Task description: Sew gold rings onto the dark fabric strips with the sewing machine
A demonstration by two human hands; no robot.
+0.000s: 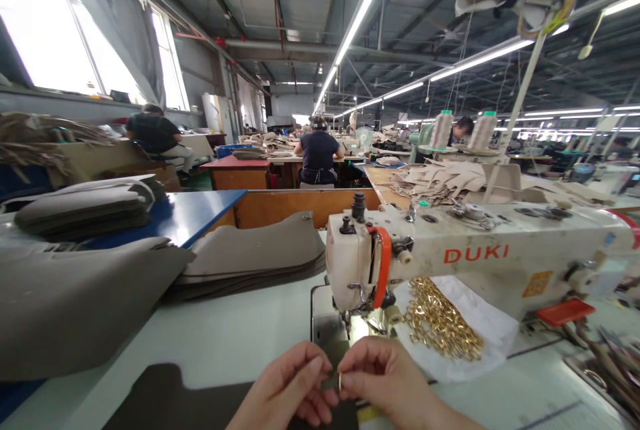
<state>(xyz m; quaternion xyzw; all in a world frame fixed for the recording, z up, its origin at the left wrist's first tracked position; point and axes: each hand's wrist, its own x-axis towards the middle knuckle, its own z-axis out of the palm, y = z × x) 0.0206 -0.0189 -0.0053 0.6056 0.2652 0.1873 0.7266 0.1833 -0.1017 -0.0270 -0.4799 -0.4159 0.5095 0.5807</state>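
Observation:
My left hand [290,383] and my right hand [385,380] meet at the table's front edge, just in front of the needle of a white DUKI sewing machine [475,257]. Between their fingertips they pinch a small gold metal ring [340,381] and a narrow dark strip [327,383]; which hand carries which I cannot tell. A dark grey cut piece [165,397] lies flat under my left hand. A heap of gold rings [440,320] rests on white paper [490,330] under the machine's arm, right of my hands.
Stacks of grey cut pieces [250,257] lie left of the machine, with more on the blue table [85,207]. Tools [610,363] lie in a tray at the right. Two thread cones [463,130] stand behind the machine. Seated workers [319,157] sit farther back.

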